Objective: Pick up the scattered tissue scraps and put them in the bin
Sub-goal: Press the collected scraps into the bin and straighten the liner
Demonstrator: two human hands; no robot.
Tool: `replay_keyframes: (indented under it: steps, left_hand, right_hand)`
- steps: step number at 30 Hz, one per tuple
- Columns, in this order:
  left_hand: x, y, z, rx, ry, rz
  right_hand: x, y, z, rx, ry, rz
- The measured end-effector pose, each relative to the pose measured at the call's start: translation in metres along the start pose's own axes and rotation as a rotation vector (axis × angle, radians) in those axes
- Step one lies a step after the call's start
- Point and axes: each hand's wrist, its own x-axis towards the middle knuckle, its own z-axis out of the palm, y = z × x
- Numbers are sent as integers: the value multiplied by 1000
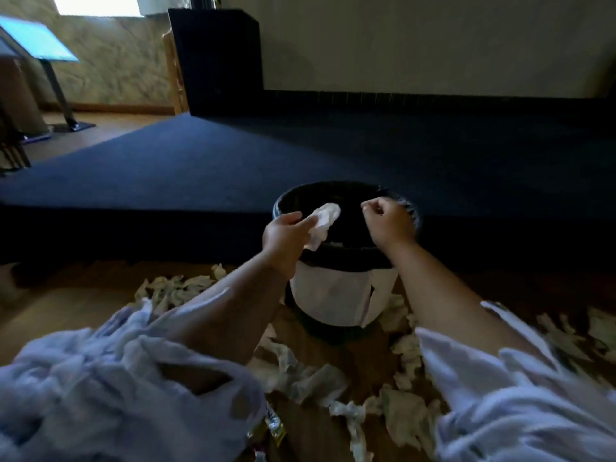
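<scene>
A round bin (333,295) with a black liner and a pale body stands on the wooden floor in the middle of the view. My left hand (283,236) holds a crumpled white tissue scrap (323,221) over the bin's left rim. My right hand (390,221) hovers over the right side of the opening, fingers curled in; a tiny pale bit shows at its fingertips, too small to tell what it is. Several tissue scraps lie around the bin: a cluster at left (173,290), more in front (313,378) and at right (410,355).
A low dark carpeted platform (300,155) rises right behind the bin. A tall black box (216,61) stands at its back. A stand with a slanted board (36,41) is at far left. A shiny wrapper (275,426) lies near my left sleeve.
</scene>
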Motion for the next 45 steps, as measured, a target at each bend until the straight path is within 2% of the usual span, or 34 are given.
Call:
replay_keyframes:
  steps: [2, 4, 7, 12, 14, 16, 19, 22, 25, 27, 29, 33, 38, 45]
  left_hand:
    - [1, 6, 14, -73, -102, -67]
    - [-4, 8, 17, -108, -139, -54]
    - [-20, 2, -4, -140, -145, 1]
    - [-61, -36, -81, -8, -96, 40]
    - [-81, -63, -114, 28, -60, 9]
    - [-94, -103, -144, 32, 32, -69]
    - [-104, -165, -180, 171, 193, -188]
    - [-103, -199, -208, 245, 364, -275]
    - [-91, -204, -236, 281, 629, -324]
    - [-80, -207, -259, 320, 724, -353]
    - [-70, -213, -278, 362, 700, -389]
    - [-53, -215, -289, 428, 527, -474]
    - [-45, -217, -281, 543, 453, -558]
    - [-59, -211, -267, 239, 475, -468]
  right_hand:
    - [-12, 11, 7, -18, 47, -90]
    - [-30, 21, 18, 11, 75, -149]
    - [-66, 26, 36, 59, 156, -258]
    - [-134, 32, 77, 167, 265, -347]
    - [-178, 42, 101, 215, 156, -267]
    - [-221, 59, 122, 209, -107, -90]
    - [-262, 92, 142, 71, -347, 100]
    - [-267, 102, 150, -36, -420, 222]
    - [-253, 104, 160, -141, -460, 274]
    - [-244, 107, 167, -209, -473, 318]
    - [-241, 110, 176, -228, -486, 369]
    - [-251, 109, 187, -293, -531, 378]
    - [-268, 112, 188, -191, -487, 450]
    - [-278, 119, 159, -69, -422, 450]
